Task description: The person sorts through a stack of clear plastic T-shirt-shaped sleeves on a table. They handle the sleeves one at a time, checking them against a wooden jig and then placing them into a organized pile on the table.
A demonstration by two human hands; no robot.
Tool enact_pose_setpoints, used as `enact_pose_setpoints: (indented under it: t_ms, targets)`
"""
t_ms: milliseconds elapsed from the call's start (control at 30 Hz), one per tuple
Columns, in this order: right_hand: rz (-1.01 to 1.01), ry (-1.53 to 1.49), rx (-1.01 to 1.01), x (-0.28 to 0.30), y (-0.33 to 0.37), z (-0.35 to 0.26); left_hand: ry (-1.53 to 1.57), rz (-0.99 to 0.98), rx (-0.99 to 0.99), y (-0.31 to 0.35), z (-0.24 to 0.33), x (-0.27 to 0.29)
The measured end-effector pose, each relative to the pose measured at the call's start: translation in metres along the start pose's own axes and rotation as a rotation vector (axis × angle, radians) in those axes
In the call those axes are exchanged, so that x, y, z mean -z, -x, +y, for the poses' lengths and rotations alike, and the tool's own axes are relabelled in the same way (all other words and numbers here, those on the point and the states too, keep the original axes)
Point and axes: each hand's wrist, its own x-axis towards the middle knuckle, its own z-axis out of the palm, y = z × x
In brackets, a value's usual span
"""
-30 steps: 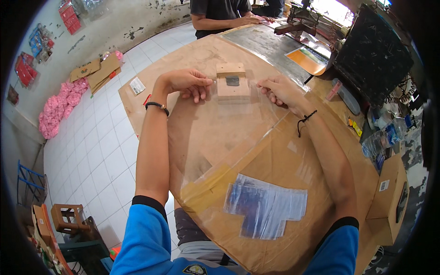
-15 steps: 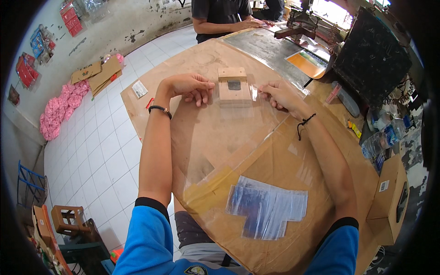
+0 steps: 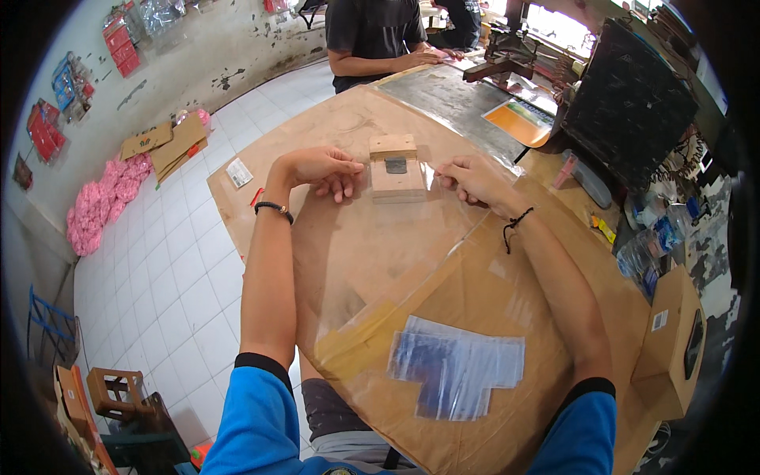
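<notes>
My left hand (image 3: 326, 172) is closed in a pinch at the left side of a small wooden block (image 3: 398, 180), which has a raised back ledge and a dark grey patch in its middle. On the block's other side my right hand (image 3: 469, 179) also pinches. A thin clear plastic film (image 3: 430, 176) shows a bright glint at the right fingertips and seems to stretch across the block to the left ones; its outline is hard to see. Nearer to me, a loose pile of flat clear plastic sleeves (image 3: 459, 372) lies on the brown-covered table (image 3: 554, 412).
A person in a dark shirt (image 3: 372, 39) works at the far side, near a metal clamp-like machine (image 3: 503, 59). An orange printed sheet (image 3: 518, 123) and a dark panel (image 3: 629, 103) are at right. A cardboard box (image 3: 669, 348) stands at the right edge, plastic bottles (image 3: 653, 245) behind it.
The view has shifted slightly, so the table things sit a little lower in the picture. Both hands keep their pinches on either side of the wooden block.
</notes>
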Motion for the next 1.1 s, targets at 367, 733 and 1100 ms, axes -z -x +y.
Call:
enact_pose_setpoints:
  t_ms: [367,733,1100]
  targets:
    - [0.316,0.582,0.438,0.044,-0.011,0.016,0.022,0.237,-0.070,0.002,-0.001,0.009]
    - [0.313,0.607,0.505,0.047,0.186,-0.012,-0.299,0.728,-0.400,-0.026,-0.019,0.013]
    - [0.540,0.805,0.344,0.032,0.262,0.105,-0.499,0.670,-0.789,-0.032,0.075,-0.114]
